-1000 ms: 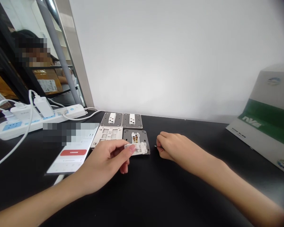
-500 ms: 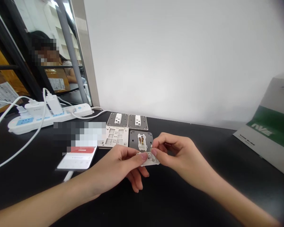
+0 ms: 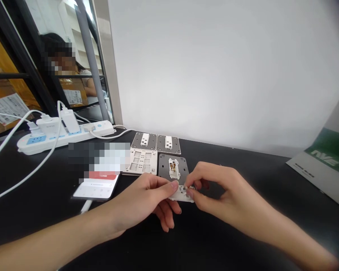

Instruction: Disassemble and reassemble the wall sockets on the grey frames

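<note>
Head view, taken left to right: a white power strip [image 3: 64, 137] lies toward the back of the black tabletop [image 3: 39, 233], with plug-in chargers [image 3: 52, 126] in its sockets and white cables [image 3: 22, 162] running forward across the surface. Nearer the middle lies a smartphone [image 3: 97, 190], partly blurred out. Beyond it sit a cream plastic frame plate [image 3: 139, 162], two grey socket plates [image 3: 144, 141] side by side behind it, and a third grey plate [image 3: 164, 167] with a wired socket module [image 3: 173, 168] at its centre. The left hand [image 3: 138, 203] and right hand [image 3: 223, 192] meet just in front of that third plate, their thumbs and forefingers closed in pinches on opposite ends of a small white plastic socket frame [image 3: 182, 195]; the left hand's other fingers curl beneath. This frame looks light and stiff, its thin clips probably brittle, so its outer edges seem the safest hold. Whether it touches the tabletop cannot be told. The plates stand close behind it, leaving little room that way. At far right leans a green-and-white printed box [image 3: 327, 158].
</note>
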Action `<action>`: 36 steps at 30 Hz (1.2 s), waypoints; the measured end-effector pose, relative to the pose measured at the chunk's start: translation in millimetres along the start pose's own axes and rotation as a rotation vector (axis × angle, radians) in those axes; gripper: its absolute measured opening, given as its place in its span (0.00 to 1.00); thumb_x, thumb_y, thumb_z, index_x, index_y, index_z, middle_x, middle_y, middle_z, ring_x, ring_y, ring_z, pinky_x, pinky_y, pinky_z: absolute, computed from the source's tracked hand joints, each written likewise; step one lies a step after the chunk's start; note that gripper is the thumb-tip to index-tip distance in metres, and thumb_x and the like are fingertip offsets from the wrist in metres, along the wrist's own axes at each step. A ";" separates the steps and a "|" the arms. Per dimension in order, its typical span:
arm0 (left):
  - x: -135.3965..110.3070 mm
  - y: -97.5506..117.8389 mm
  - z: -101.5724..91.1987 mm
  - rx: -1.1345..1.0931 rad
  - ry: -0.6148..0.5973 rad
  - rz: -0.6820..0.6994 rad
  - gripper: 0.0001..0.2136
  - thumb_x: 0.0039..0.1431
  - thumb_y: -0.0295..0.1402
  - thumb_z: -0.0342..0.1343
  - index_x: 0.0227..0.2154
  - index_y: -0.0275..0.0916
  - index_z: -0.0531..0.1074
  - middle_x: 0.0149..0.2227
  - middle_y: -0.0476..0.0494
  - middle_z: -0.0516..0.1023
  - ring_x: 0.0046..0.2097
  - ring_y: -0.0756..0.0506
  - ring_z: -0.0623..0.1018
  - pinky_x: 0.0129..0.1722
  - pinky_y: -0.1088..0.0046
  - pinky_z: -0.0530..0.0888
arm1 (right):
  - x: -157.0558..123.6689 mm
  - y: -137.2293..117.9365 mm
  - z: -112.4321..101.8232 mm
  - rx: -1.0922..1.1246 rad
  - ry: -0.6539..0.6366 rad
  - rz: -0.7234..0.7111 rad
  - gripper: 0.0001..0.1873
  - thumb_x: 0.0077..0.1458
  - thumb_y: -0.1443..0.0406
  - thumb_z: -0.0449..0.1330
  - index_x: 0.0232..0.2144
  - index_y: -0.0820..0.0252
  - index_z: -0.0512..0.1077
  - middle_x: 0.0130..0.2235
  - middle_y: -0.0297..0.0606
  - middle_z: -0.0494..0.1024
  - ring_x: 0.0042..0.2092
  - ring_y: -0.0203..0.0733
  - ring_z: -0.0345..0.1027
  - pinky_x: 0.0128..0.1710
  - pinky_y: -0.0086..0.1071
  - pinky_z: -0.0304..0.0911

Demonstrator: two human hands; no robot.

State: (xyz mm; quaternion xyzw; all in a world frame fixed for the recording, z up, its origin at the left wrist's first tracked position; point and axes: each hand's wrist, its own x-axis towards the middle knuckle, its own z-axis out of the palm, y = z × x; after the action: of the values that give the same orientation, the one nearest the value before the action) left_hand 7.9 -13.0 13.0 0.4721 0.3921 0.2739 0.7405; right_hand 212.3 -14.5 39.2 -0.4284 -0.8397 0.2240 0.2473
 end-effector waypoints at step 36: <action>4.6 58.1 -19.5 1.130 0.170 0.440 0.31 0.51 0.50 0.62 0.56 0.44 0.66 0.56 0.42 0.71 0.56 0.35 0.71 0.52 0.63 0.67 | -6.2 6.6 16.8 1.093 0.438 0.303 0.12 0.55 0.59 0.65 0.42 0.53 0.77 0.46 0.37 0.80 0.51 0.42 0.71 0.56 0.36 0.65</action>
State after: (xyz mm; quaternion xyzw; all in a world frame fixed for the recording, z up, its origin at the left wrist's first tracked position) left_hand -8.0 23.6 59.8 0.8381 0.4279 0.2067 0.2678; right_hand 209.2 -18.9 20.8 -0.3905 -0.4623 0.5619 0.5639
